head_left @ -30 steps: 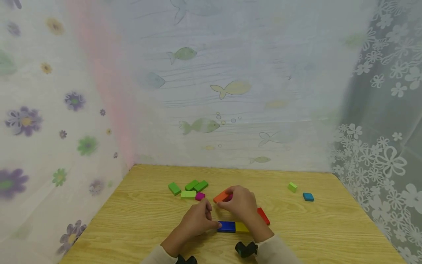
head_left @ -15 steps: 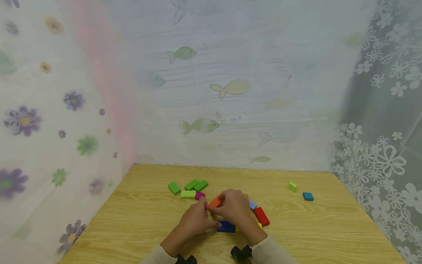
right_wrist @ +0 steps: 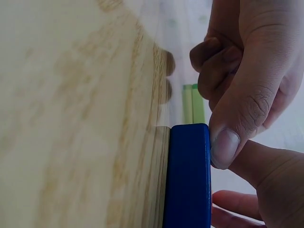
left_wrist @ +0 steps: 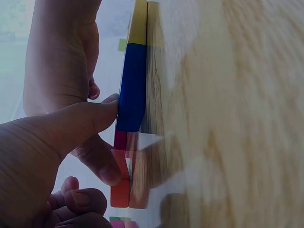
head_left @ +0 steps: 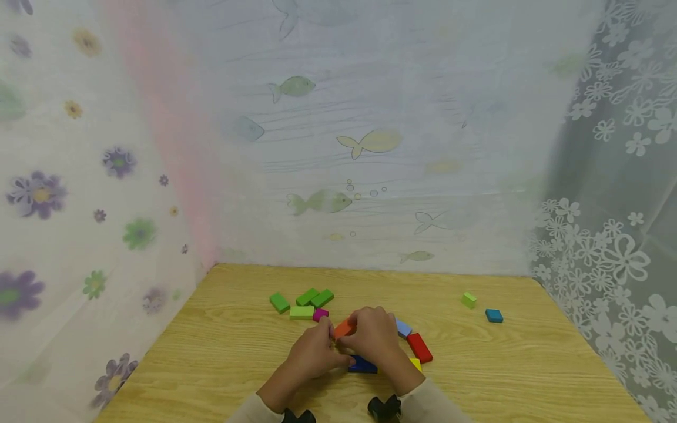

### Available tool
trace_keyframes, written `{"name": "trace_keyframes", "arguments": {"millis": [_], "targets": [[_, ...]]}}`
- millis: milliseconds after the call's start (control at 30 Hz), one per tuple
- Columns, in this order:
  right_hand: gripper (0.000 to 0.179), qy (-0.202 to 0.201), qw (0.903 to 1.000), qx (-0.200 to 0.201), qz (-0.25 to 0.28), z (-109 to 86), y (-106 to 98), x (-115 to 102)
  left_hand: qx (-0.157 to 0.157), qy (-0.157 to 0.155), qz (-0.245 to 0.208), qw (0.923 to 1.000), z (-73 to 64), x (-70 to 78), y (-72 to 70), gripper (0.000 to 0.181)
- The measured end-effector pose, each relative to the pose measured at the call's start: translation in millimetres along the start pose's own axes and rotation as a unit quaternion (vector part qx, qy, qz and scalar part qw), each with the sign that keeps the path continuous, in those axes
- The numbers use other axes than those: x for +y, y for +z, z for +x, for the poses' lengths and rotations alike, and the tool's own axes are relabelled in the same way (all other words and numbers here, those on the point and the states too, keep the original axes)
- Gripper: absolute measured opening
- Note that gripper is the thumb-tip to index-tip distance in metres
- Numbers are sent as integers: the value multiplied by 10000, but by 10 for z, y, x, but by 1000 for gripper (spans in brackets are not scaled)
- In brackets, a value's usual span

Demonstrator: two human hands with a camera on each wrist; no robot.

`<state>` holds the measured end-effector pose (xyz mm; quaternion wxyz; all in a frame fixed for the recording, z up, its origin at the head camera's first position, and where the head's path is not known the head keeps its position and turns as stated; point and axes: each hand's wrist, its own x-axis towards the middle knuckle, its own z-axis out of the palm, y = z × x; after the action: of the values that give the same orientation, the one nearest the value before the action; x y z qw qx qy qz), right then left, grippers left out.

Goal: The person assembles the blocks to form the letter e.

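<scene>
At the middle of the wood-grained worktop (head_left: 211, 346), I see both of the person's hands working close together. Their right hand (head_left: 372, 338) pinches an orange block (head_left: 344, 329) between thumb and fingers, just beyond a blue block (head_left: 362, 365). Their left hand (head_left: 313, 352) has its thumb pressed to the blue block, the other fingers loosely curled and clasping nothing; whether they touch the orange block's near end, I cannot tell. Beside the blue one runs a yellow block (head_left: 416, 364), partly hidden by the right arm, with a red block (head_left: 419, 348) and a pale blue block (head_left: 404, 328) curving away behind it. Farther left sit a magenta block (head_left: 320, 314), a lime block (head_left: 301, 313) touching it, and three green blocks (head_left: 279, 302). Well apart, toward the right, lie a small light-green block (head_left: 469, 300) and a teal block (head_left: 494, 316).
</scene>
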<state>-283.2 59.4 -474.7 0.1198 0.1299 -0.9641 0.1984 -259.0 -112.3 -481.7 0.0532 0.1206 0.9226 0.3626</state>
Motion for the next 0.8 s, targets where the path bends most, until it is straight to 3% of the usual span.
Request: {"name": "trace_keyframes", "arguments": {"millis": [567, 800], "targets": [[39, 0, 10000, -7, -51, -1, 27, 2, -21, -18, 29, 10000, -6, 5, -16, 59], [46, 182, 9989, -86, 426, 39, -77, 104, -113, -11, 59, 9999, 7, 1, -12, 60]]}}
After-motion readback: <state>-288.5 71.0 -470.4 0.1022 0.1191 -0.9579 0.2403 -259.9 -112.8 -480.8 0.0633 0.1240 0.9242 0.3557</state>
